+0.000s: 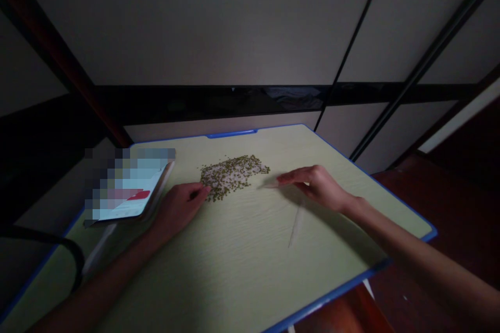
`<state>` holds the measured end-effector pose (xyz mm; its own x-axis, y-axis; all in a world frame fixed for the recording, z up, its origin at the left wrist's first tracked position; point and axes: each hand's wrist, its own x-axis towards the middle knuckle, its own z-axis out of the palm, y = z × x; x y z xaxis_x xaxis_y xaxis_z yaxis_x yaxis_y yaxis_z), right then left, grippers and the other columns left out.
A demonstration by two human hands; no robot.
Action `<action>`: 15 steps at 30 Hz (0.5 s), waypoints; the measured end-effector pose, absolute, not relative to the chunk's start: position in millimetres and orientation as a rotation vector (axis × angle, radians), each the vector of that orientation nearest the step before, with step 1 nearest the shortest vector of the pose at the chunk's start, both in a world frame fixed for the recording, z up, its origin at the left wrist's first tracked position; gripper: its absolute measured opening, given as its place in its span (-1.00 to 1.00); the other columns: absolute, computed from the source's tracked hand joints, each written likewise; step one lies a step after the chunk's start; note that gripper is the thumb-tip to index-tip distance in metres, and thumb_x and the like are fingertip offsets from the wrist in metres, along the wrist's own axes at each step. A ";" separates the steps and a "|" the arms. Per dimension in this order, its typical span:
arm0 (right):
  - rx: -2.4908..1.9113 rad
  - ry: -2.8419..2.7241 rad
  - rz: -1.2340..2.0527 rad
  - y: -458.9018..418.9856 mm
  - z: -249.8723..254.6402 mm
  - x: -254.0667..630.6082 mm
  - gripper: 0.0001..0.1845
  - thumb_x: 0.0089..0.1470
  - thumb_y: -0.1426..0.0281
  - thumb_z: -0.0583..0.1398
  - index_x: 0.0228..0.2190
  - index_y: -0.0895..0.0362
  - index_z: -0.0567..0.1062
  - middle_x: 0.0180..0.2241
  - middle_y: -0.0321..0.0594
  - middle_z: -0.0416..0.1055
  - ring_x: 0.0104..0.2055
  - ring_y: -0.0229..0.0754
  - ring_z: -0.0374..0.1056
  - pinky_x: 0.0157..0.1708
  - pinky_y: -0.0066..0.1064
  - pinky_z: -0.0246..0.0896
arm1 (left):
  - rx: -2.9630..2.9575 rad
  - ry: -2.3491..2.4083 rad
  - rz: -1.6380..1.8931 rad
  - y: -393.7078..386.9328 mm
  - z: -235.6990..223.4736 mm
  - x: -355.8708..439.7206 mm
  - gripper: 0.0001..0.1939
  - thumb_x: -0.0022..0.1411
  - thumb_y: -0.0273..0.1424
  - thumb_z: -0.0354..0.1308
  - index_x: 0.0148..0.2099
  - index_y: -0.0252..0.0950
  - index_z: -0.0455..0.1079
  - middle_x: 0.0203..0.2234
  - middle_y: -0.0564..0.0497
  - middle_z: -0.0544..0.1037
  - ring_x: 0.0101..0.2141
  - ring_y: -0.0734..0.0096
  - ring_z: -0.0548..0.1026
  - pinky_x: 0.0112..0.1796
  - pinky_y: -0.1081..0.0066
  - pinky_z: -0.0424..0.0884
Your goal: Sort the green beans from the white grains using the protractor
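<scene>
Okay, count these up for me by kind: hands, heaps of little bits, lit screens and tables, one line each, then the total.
Hands, left hand and right hand: 2
Heap of small green and whitish bits: 1
Lit screen: 1
Blue-edged table: 1
Total: 5

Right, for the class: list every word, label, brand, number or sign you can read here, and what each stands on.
No text can be read.
Lit device: screen partly pixelated; any words are too blurred to read.
Slim pale piece in the right hand: no marking distinguishable.
Table: no lettering visible.
</scene>
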<state>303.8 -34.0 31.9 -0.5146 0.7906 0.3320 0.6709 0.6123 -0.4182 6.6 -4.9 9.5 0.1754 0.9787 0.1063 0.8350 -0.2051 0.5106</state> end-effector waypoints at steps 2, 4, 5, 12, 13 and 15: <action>-1.225 -2.407 0.211 -21.1 28.2 298.4 -0.49 -0.07 0.68 0.00 -0.18 0.09 0.53 -0.15 -0.19 0.49 -0.14 -0.09 0.44 -0.21 -0.30 0.32 | 2.120 1.720 0.592 -4.7 9.6 6.6 -0.63 0.06 -0.11 -0.18 -0.64 -0.25 0.02 -0.72 0.14 0.13 -0.59 0.48 0.19 -0.53 0.47 0.01; -1.259 -2.461 0.140 -13.2 23.5 295.1 -0.46 -0.10 0.70 0.01 -0.16 0.04 0.52 -0.16 -0.20 0.50 -0.15 -0.06 0.44 -0.24 -0.29 0.32 | 2.123 1.718 0.587 -4.5 9.8 6.6 -0.63 0.05 -0.12 -0.19 -0.64 -0.25 0.02 -0.72 0.14 0.12 -0.59 0.48 0.18 -0.53 0.46 0.01; -1.271 -2.476 0.118 -11.4 21.4 294.5 -0.45 -0.09 0.69 0.01 -0.15 0.02 0.52 -0.16 -0.21 0.50 -0.15 -0.05 0.44 -0.25 -0.29 0.32 | 2.125 1.717 0.587 -4.4 9.9 6.7 -0.63 0.05 -0.12 -0.19 -0.64 -0.25 0.01 -0.73 0.14 0.11 -0.60 0.48 0.18 -0.53 0.46 0.01; -1.261 -2.463 0.233 -31.1 18.5 306.7 -0.45 -0.03 0.67 0.00 -0.10 -0.03 0.48 -0.12 -0.27 0.48 -0.10 -0.13 0.42 -0.20 -0.35 0.30 | 2.123 1.703 0.617 -3.7 8.3 6.2 -0.62 0.05 -0.12 -0.16 -0.65 -0.25 0.01 -0.73 0.14 0.12 -0.59 0.47 0.19 -0.53 0.46 0.01; -1.261 -2.462 0.249 -36.7 19.2 309.3 -0.44 -0.03 0.68 0.00 -0.09 -0.04 0.47 -0.11 -0.28 0.47 -0.10 -0.13 0.41 -0.19 -0.35 0.29 | 2.124 1.701 0.617 -3.4 8.0 6.1 -0.62 0.06 -0.11 -0.15 -0.64 -0.25 0.02 -0.73 0.14 0.13 -0.59 0.47 0.19 -0.53 0.46 0.02; -1.265 -2.464 0.268 -48.9 20.2 313.4 -0.40 -0.04 0.70 -0.01 -0.06 -0.06 0.44 -0.09 -0.31 0.46 -0.09 -0.14 0.41 -0.19 -0.35 0.29 | 2.127 1.694 0.609 -2.9 7.6 5.9 -0.62 0.06 -0.11 -0.16 -0.64 -0.25 0.04 -0.72 0.14 0.13 -0.59 0.46 0.20 -0.53 0.46 0.02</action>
